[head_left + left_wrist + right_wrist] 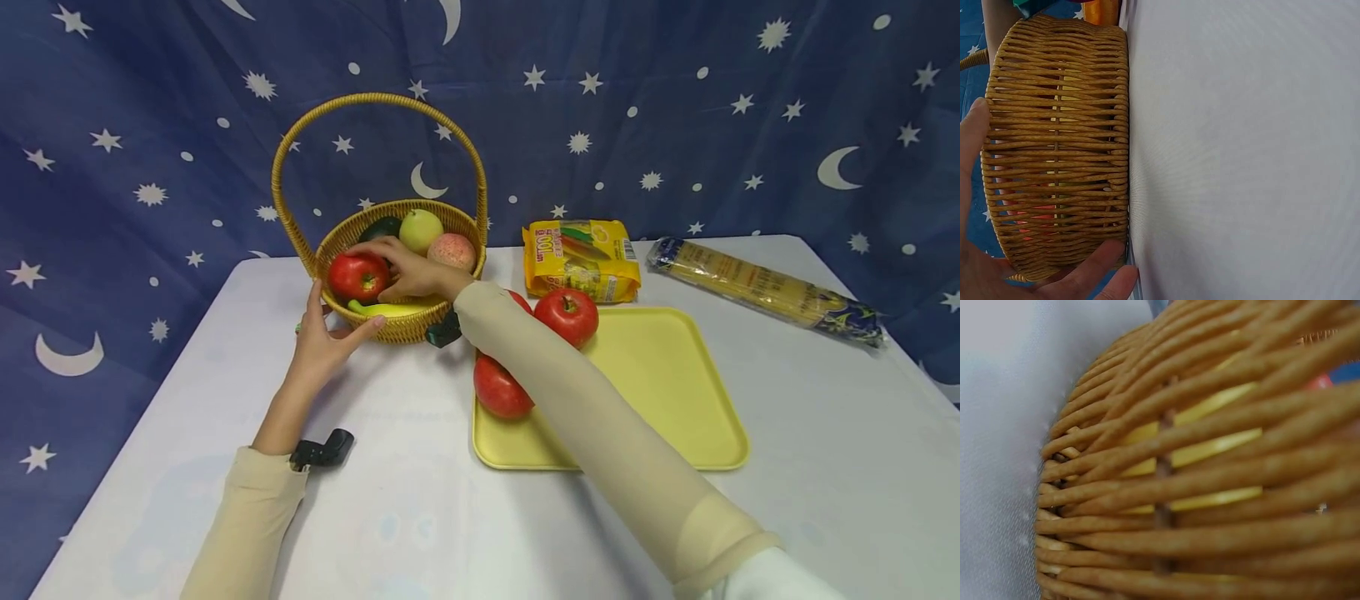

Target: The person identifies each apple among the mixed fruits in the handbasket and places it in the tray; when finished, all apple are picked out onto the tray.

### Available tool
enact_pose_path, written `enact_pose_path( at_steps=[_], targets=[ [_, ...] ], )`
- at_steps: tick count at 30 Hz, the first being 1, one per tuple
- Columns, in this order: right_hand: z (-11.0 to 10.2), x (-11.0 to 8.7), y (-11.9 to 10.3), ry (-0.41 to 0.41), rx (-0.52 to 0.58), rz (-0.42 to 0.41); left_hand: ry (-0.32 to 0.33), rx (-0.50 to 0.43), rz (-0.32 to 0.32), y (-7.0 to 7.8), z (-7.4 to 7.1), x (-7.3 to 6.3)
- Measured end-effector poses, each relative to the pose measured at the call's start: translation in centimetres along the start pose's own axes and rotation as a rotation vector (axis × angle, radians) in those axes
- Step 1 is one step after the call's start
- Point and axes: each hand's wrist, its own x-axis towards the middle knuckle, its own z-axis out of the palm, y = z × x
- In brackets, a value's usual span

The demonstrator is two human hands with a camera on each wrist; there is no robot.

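Observation:
A woven basket with a tall hoop handle stands at the back left. Inside it my right hand holds a red apple, fingers over its top and thumb at its side. A yellow banana lies in front of the apple. Behind are a green pear, a pinkish peach and a dark green item, partly hidden. My left hand rests against the basket's left front, thumb and fingers spread. In the left wrist view its fingertips touch the woven wall.
A yellow tray sits right of the basket with several red apples at its left, partly hidden by my right sleeve. Behind it stands a yellow packet. A long noodle packet lies at the back right, before a starry blue cloth.

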Motion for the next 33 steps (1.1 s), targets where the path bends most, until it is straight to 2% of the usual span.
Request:
enact_pose_path(
  at_steps=[3, 7, 9, 15, 18, 20, 26, 33],
  targets=[
    [-0.05, 0.2, -0.06, 0.012, -0.028, -0.005, 0.004, 0.007, 0.004, 0.03, -0.07, 0.06],
    [-0.02, 0.39, -0.02, -0.022, -0.011, -0.07, 0.003, 0.01, 0.003, 0.0, -0.09, 0.04],
    [-0.02, 0.47, 0.06, -0.038, -0.02, -0.075, 0.002, 0.007, 0.004, -0.03, -0.09, 0.06],
    [-0.14, 0.52, -0.09, -0.021, -0.122, 0.011, 0.013, 0.006, 0.006, 0.0, -0.15, 0.18],
    [-0.2, 0.48, -0.19, -0.002, -0.149, 0.026, 0.013, 0.008, 0.006, 0.04, -0.17, 0.22],
    [-0.22, 0.47, -0.18, 0.008, -0.164, 0.011, 0.009, 0.004, 0.005, 0.03, -0.16, 0.26],
    [-0.13, 0.47, 0.13, 0.034, -0.109, -0.073, 0.007, 0.013, -0.004, -0.03, 0.05, 0.17],
    [-0.04, 0.49, 0.07, 0.049, -0.064, 0.047, 0.012, 0.032, -0.006, 0.03, -0.03, -0.01]
  ],
)
